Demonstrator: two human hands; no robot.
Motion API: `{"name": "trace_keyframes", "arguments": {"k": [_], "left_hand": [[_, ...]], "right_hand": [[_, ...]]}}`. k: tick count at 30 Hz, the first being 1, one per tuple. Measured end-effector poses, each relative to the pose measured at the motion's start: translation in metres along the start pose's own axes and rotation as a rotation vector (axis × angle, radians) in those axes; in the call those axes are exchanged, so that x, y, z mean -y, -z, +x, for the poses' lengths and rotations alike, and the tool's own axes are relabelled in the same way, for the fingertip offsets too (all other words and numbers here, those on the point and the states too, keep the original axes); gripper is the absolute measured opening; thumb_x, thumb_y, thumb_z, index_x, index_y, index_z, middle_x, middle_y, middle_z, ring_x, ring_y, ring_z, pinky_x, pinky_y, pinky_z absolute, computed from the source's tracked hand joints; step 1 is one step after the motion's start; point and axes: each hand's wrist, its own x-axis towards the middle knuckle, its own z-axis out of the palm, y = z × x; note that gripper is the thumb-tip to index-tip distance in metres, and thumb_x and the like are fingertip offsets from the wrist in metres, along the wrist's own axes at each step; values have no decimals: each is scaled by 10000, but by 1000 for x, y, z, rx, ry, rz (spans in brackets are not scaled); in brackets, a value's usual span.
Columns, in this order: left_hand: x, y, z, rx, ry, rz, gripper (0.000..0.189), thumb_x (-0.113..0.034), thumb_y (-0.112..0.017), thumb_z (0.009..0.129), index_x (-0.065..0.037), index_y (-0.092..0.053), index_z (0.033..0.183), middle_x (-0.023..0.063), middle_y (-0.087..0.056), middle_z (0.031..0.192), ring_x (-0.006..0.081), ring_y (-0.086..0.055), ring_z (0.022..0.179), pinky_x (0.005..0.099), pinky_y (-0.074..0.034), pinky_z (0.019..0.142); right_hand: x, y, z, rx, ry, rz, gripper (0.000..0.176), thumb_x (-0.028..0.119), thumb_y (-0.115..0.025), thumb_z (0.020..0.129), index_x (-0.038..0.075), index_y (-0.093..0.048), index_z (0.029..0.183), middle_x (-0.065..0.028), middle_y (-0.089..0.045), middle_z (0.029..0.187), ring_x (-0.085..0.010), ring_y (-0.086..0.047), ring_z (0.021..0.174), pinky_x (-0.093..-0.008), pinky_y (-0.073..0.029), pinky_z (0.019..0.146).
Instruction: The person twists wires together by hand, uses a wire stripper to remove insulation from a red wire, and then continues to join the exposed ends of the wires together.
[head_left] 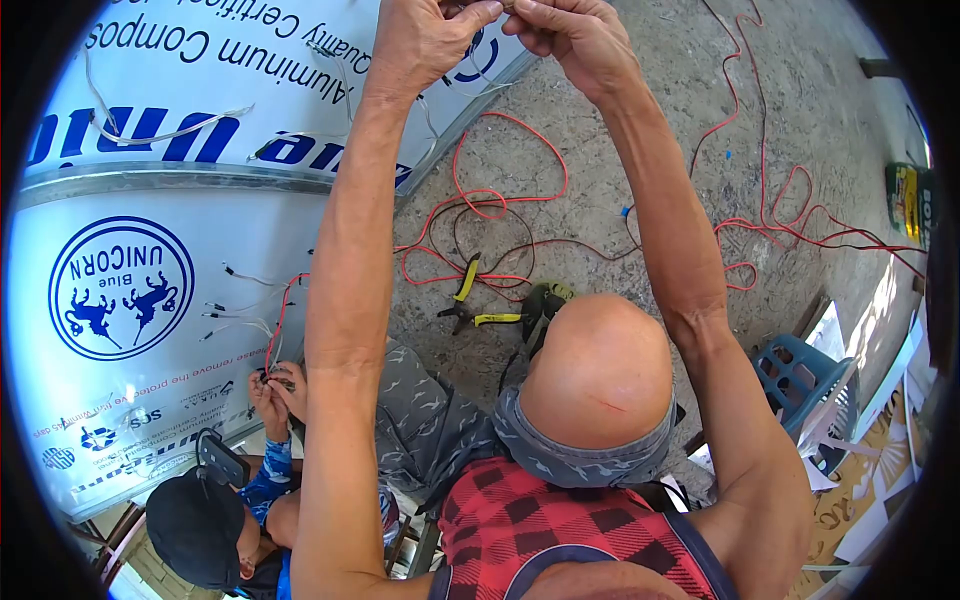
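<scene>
Printed panels [200, 230] are covering the left side; concrete floor [600, 170] is showing alongside. Red wire [565, 165] is looping across. Left hand [425, 45] and right hand [580, 40] are meeting at the top edge. Yellow-handled pliers [466, 281] are lying beside the loops. Small item [509, 5], mostly hidden, is sitting pinched between both hands' fingers.

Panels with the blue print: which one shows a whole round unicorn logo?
The nearer panel; its ringed logo sets it apart from the farther panel, with its huge lettering.
</scene>
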Motion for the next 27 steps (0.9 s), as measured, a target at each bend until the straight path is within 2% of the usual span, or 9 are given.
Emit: {"name": "trace_keyframes", "arguments": {"k": [9, 13, 15, 19, 27], "left_hand": [[-3, 4, 0, 64, -26, -6, 122, -52, -680, 910, 31, -732, 982, 51, -730, 799, 90, -651, 692, 221, -508, 616], [-6, 3, -2, 53, -16, 16, 122, -69, -682, 914, 18, -746, 971, 45, -727, 781, 84, -637, 667, 226, -500, 586], [-8, 2, -3, 40, -2, 32, 123, -74, -683, 915, 13, -751, 967, 43, -725, 774, 82, -631, 656, 228, -496, 574], [-11, 0, -3, 9, 54, 59, 133, -100, -692, 920, 8, -755, 965, 38, -718, 754, 81, -616, 627, 232, -487, 549], [-5, -2, 3, 4, 54, -4, 189, -141, -712, 922, 22, -738, 1013, 43, -703, 740, 67, -582, 569, 216, -454, 487]], "right_hand": [[1, 0, -2, 11, 13, 29, 190, 144, -671, 939, -41, -711, 950, -77, -701, 802, -116, -589, 641, -251, -454, 597], [0, 0, -1, -18, 38, -10, 195, 160, -686, 932, -31, -722, 932, -71, -697, 771, -108, -577, 618, -241, -448, 579], [3, 2, -2, -37, 84, -212, 195, 175, -710, 919, -18, -734, 908, -60, -692, 739, -92, -562, 599, -229, -437, 561], [2, 0, -3, -79, 117, -238, 194, 183, -724, 912, -9, -742, 888, -51, -691, 725, -76, -547, 591, -224, -421, 550], [1, 4, 1, -17, 139, -189, 193, 169, -704, 928, -17, -732, 971, -47, -703, 754, -72, -545, 615, -221, -406, 558]]}}
